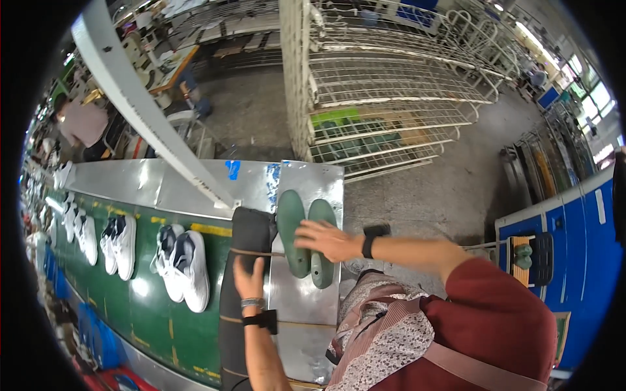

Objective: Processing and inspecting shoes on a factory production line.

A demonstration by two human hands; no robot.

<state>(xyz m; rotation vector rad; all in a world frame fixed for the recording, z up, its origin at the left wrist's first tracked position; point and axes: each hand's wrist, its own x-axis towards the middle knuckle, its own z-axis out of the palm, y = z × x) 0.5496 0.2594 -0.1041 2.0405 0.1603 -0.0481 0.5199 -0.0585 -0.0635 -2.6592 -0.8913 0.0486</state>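
Observation:
Two dark green shoe lasts, the left one [291,212] and the right one [321,212], lie side by side on the metal tabletop [297,303]. My right hand [324,240] reaches across them from the right, fingers stretched out and laid over their middles. Part of each last is hidden under it. My left hand [248,279] hovers by a dark padded strip [253,228], thumb and fingers apart, with nothing visible in it. Dark bands are on both wrists.
Left of the strip, a green conveyor belt [143,313] carries several pairs of white shoes [193,277]. A slanted white post [140,111] rises at the far edge. Beyond stands a wire rack [391,98]; at the right is a blue surface [587,254]. A person [85,127] sits far left.

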